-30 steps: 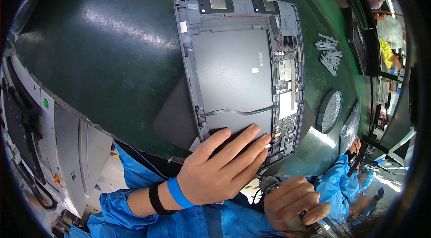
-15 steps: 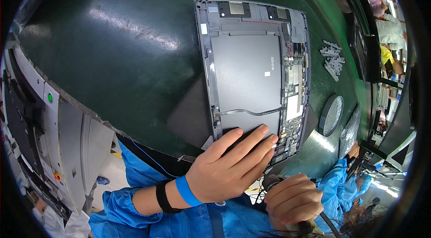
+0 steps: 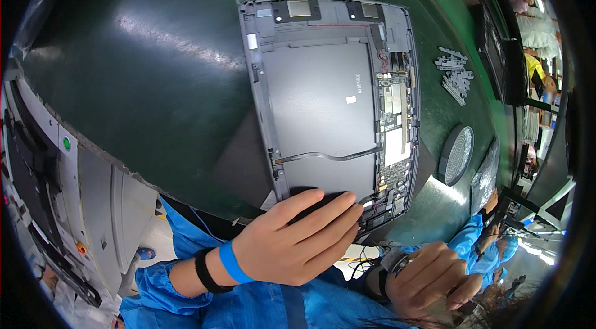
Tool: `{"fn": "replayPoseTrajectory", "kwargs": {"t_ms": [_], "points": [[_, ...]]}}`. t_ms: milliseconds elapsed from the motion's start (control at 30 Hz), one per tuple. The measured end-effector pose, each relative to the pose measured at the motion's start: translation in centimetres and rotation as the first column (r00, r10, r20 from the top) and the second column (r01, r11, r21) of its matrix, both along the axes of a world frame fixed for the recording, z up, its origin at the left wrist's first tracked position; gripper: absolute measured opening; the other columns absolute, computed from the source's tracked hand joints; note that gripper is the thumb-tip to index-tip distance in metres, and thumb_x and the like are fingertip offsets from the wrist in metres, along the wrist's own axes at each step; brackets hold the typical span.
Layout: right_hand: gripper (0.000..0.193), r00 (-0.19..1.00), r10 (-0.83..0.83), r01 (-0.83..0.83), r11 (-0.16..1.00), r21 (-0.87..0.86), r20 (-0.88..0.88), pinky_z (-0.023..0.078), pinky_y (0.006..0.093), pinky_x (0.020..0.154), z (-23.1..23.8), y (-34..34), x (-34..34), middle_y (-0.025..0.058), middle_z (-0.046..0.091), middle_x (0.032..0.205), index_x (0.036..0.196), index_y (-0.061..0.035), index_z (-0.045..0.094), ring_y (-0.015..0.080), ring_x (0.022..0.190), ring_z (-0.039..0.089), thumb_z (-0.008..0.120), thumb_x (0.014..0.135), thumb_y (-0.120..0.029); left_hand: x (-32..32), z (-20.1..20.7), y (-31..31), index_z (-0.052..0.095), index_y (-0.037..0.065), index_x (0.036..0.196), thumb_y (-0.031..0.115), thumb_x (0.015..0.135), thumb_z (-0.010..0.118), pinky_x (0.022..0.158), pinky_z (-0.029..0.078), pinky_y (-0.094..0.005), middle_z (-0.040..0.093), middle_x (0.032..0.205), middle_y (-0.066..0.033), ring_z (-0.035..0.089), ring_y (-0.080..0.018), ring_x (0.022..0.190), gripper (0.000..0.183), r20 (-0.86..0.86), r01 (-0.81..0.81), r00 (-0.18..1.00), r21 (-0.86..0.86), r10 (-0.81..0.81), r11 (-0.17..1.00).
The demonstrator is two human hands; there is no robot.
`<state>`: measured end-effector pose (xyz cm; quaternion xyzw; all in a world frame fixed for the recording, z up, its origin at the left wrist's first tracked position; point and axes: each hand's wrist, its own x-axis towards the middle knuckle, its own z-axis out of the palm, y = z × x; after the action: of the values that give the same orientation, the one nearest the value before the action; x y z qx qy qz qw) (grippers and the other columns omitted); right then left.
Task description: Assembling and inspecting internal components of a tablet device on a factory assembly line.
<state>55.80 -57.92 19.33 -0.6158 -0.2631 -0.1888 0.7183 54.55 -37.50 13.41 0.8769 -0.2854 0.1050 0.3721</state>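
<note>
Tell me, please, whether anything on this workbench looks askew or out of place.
The dark mat lies askew beneath the opened laptop base, its corners poking out on both sides; to the right, grey strips sit in an untidy heap.

This place seems to be an electronics workshop. In the centre of the frame, an opened laptop base point(image 3: 323, 99) shows its circuit board point(image 3: 392, 177) on a green bench point(image 3: 155, 112). At lower right is a co-worker point(image 3: 467, 236) in blue work clothing point(image 3: 462, 243); at left, a grey cabinet point(image 3: 93, 192) has a green button point(image 3: 66, 143).
</note>
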Motion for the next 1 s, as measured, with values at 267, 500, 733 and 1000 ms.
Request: {"fn": "replayPoseTrajectory", "kwargs": {"t_ms": [267,500,733,1000], "points": [[0.012,0.953,0.248,-0.23,0.966,0.119,-0.174,0.054,0.0374,0.058,0.7,-0.4,0.7,0.0097,0.063,0.073,0.093,-0.0056,0.063,0.0229,0.059,0.059,0.055,0.094,-0.014,-0.2,-0.1,0.3,0.075,0.019,0.102,0.017,0.087,0.064,0.095,0.044,-0.0354,0.07,0.117,0.0012,0.062,-0.0178,0.115,0.019,0.061,0.056,0.996,0.102,-0.062,0.993],[0.015,0.936,-0.348,0.336,0.925,0.177,0.041,0.031,0.0301,0.045,0.1,3.9,0.1,-0.0028,0.039,0.052,0.095,-0.0056,0.054,0.0103,0.045,0.043,0.057,0.093,-0.02,-0.1,-0.4,0.9,0.075,0.019,0.101,0.017,0.087,0.064,0.094,0.044,-0.0341,0.07,0.117,0.0016,0.062,-0.0172,0.113,0.019,0.097,0.077,0.992,0.074,-0.084,0.994],[0.023,0.859,0.445,-0.462,0.887,-0.006,-0.254,0.056,0.0384,0.054,1.0,0.6,1.1,0.0186,0.064,0.066,0.079,0.0025,0.062,0.0297,0.058,0.065,0.066,0.079,-0.02,-0.4,-0.9,0.8,0.075,0.02,0.1,0.018,0.088,0.062,0.092,0.044,-0.0339,0.069,0.118,0.0024,0.062,-0.0162,0.114,0.018,0.104,0.058,0.992,0.062,-0.064,0.996],[0.022,0.856,0.468,-0.486,0.874,-0.033,-0.219,0.056,0.0405,0.051,0.0,0.8,1.1,0.0172,0.065,0.07,0.087,0.0003,0.062,0.0293,0.056,0.063,0.069,0.078,-0.018,-0.6,-1.0,0.6,0.074,0.02,0.098,0.021,0.089,0.061,0.096,0.042,-0.034,0.067,0.119,0.0043,0.06,-0.0145,0.117,0.016,0.11,0.053,0.992,0.044,-0.058,0.998]]}}
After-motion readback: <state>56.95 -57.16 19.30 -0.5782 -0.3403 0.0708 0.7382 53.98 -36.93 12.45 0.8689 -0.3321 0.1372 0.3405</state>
